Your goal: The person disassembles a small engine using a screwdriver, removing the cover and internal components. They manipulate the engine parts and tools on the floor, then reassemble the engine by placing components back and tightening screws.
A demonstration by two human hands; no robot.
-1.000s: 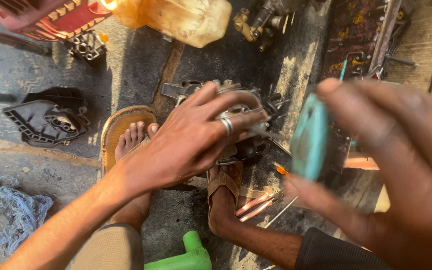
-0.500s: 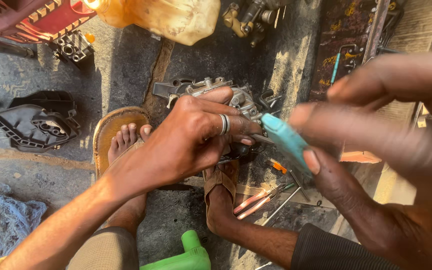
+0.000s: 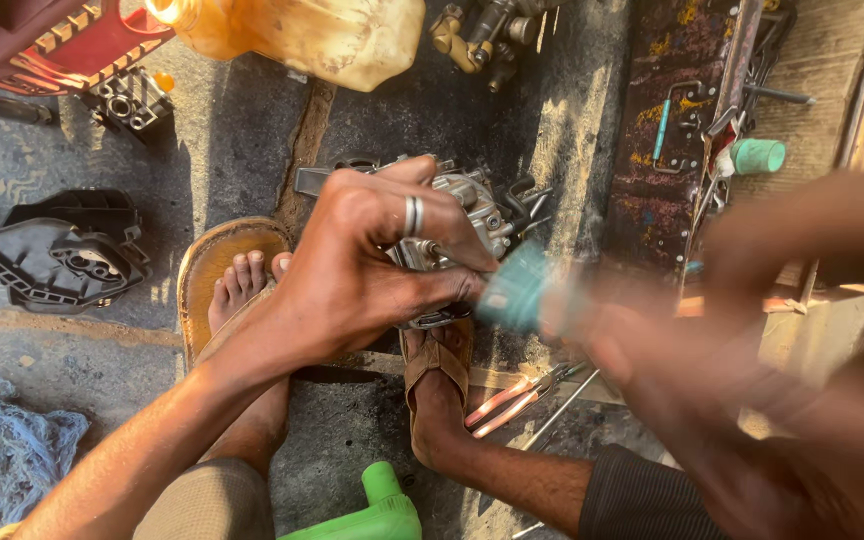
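Place: a small engine-repair workshop, with the work done low on the ground.
Floor: bare, stained concrete floor (image 3: 242, 150), dark with oil and grit.
Engine parts: a grey metal carburettor-like part (image 3: 472, 205) at the centre, a black plastic engine cover (image 3: 57, 250) lying to one side, a brass-coloured fitting (image 3: 472, 35) at the top.
Fluids: a cloudy yellow plastic jug (image 3: 322, 35) of amber liquid.
Tools: red-handled pliers (image 3: 512, 395) on the floor, more hand tools spread over a rusty metal tray (image 3: 652, 190).
Cleaning: a blue rag (image 3: 12, 450), crumpled in the corner.
Seating: sandalled feet planted among the parts.
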